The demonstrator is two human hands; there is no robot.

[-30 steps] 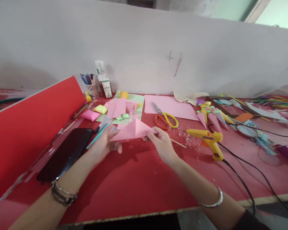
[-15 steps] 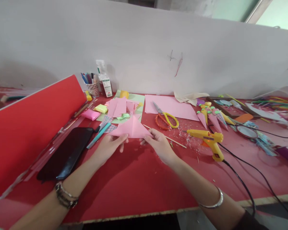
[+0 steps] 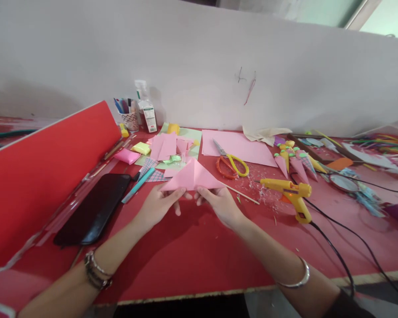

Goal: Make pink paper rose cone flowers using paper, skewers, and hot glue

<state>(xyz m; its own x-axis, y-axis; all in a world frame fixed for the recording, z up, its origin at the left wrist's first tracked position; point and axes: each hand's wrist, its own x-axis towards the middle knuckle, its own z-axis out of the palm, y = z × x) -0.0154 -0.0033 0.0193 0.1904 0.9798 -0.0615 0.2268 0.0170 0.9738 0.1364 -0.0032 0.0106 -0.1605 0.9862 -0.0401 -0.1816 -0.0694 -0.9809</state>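
A pink paper (image 3: 193,173), folded into a triangle with a crease down its middle, is held up above the red table (image 3: 199,256). My left hand (image 3: 161,204) pinches its lower edge left of the crease, thumb on the near face. On the other side of the crease my right hand (image 3: 220,203) grips the same edge, its thumb also in front. The fingers behind the paper are partly hidden. Just beyond it lie pink paper pieces (image 3: 164,145) on a light green sheet (image 3: 191,135). A thin wooden stick (image 3: 243,194) lies to the right of my right hand.
Scissors (image 3: 230,161) rest by pink sheets (image 3: 248,148). A yellow glue gun (image 3: 290,194) with a black cord and several small paper cones (image 3: 298,165) lie right. On the left are a black phone (image 3: 94,210), a turquoise cutter (image 3: 138,185), a pen cup (image 3: 130,120) and a bottle (image 3: 148,112).
The folded paper has shifted slightly right in view. My hands have come closer together along its lower edge, with both thumbs now near the middle crease.
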